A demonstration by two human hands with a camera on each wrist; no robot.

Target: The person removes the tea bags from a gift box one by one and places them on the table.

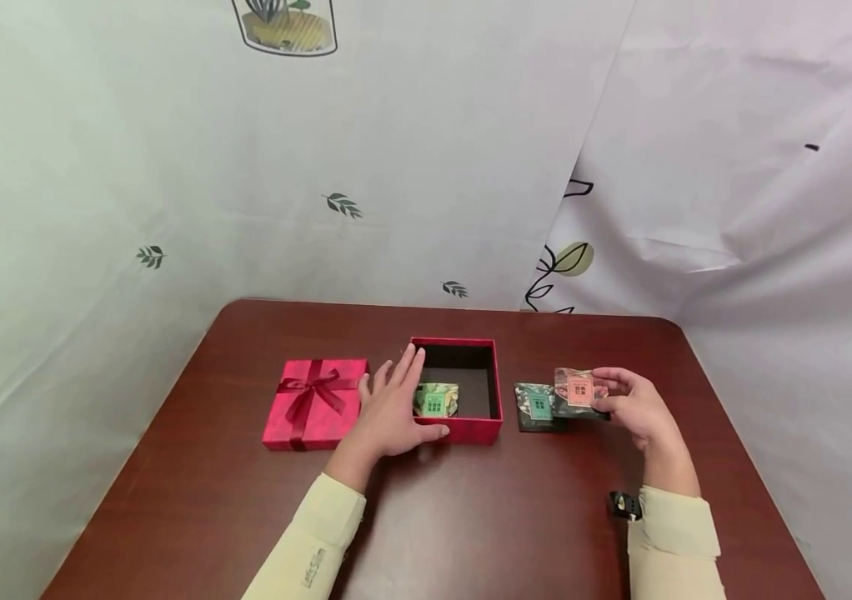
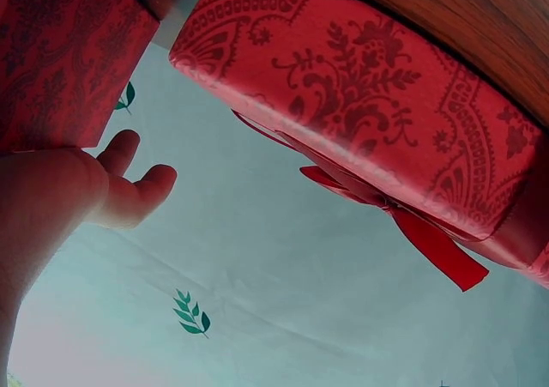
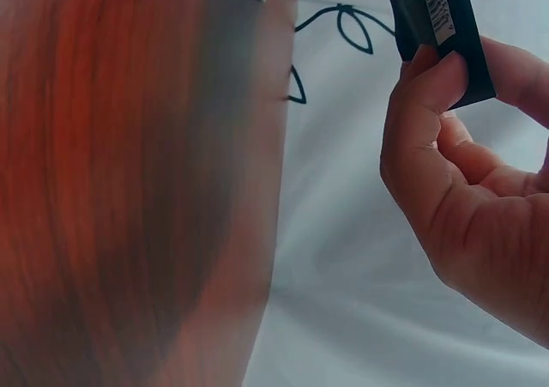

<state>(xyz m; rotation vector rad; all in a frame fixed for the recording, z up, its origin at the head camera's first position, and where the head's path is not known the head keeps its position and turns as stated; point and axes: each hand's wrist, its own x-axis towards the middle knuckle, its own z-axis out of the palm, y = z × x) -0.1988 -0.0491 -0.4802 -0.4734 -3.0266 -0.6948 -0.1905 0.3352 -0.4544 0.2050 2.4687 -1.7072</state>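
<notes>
In the head view my left hand [image 1: 392, 412] lies over the left side of an open red box [image 1: 480, 431], its fingers fairly straight and its thumb along the front wall. The left wrist view shows that hand beside the box's patterned wall [image 2: 69, 61]. Inside the box, at the left, lies a sachet with a green label [image 1: 435, 403]. My right hand [image 1: 639, 408] pinches a dark sachet with an orange label [image 1: 578, 392] by its right edge. The sachet's dark back [image 3: 455, 27] and barcode show in the right wrist view. Beside it lies another sachet with a teal label [image 1: 538, 407], partly overlapped.
A red box lid [image 1: 332, 421] with a dark red ribbon bow lies left of the box. Everything rests on a brown wooden table [image 1: 471, 517]. A pale printed cloth [image 1: 426, 150] hangs behind the table's far edge.
</notes>
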